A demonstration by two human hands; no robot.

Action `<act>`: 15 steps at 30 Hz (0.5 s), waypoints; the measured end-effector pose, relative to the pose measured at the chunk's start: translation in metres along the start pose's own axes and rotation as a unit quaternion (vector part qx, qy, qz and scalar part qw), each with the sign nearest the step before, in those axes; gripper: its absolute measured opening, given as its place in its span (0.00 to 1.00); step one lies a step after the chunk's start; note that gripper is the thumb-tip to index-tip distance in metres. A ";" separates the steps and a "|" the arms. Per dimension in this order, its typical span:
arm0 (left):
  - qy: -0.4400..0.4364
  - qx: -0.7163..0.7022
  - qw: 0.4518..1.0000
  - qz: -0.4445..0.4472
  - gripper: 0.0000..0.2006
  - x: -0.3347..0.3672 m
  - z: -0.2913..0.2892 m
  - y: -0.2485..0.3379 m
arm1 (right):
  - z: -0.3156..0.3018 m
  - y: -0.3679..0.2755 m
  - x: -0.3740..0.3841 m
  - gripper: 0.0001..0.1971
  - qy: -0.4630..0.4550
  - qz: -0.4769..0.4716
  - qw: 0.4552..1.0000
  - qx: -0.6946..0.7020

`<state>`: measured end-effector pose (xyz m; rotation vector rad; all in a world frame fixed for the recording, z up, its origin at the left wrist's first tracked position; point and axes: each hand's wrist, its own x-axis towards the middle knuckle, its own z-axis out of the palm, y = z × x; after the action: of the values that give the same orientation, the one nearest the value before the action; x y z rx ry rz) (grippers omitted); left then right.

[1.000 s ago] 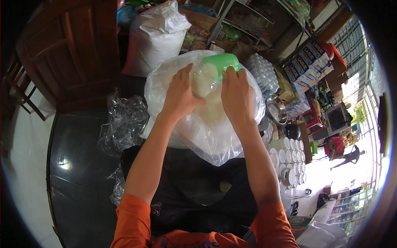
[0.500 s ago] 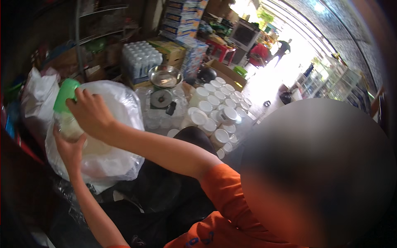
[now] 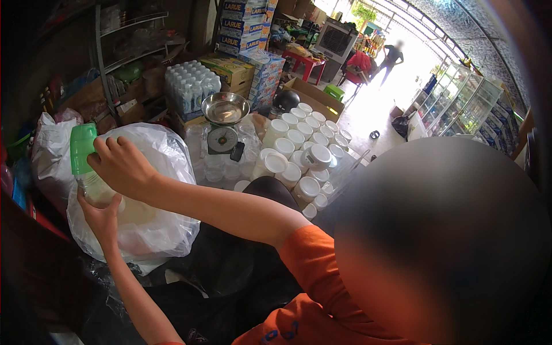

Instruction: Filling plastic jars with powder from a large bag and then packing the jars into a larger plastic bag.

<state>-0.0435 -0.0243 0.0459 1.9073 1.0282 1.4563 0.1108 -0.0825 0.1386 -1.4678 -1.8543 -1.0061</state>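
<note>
The floor (image 3: 361, 122) carries white-lidded tubs (image 3: 296, 138), a cardboard box (image 3: 319, 99) and a black bag (image 3: 400, 126).

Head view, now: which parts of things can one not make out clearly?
All in the head view:
- Clear jar, lower end: covered by the left hand.
- Green container: edge partly behind the right hand.
- White plastic bag: partly covered by the right forearm.
- Scale dial: too small to read.
- Left sleeve: cut off by lower edge.
</note>
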 end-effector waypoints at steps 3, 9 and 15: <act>0.005 0.010 1.000 -0.006 0.50 0.000 0.000 -0.001 | 0.001 0.001 0.001 0.10 -0.005 -0.010 1.000 -0.010; 0.000 0.001 1.000 -0.010 0.50 0.000 -0.001 -0.002 | -0.001 0.009 0.004 0.10 0.005 -0.005 1.000 0.001; -0.005 -0.010 1.000 0.005 0.50 0.001 -0.002 -0.004 | -0.006 0.016 0.005 0.12 -0.002 -0.008 1.000 0.015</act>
<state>-0.0466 -0.0214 0.0438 1.9064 0.9975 1.4560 0.1251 -0.0826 0.1493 -1.4406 -1.8786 -0.9790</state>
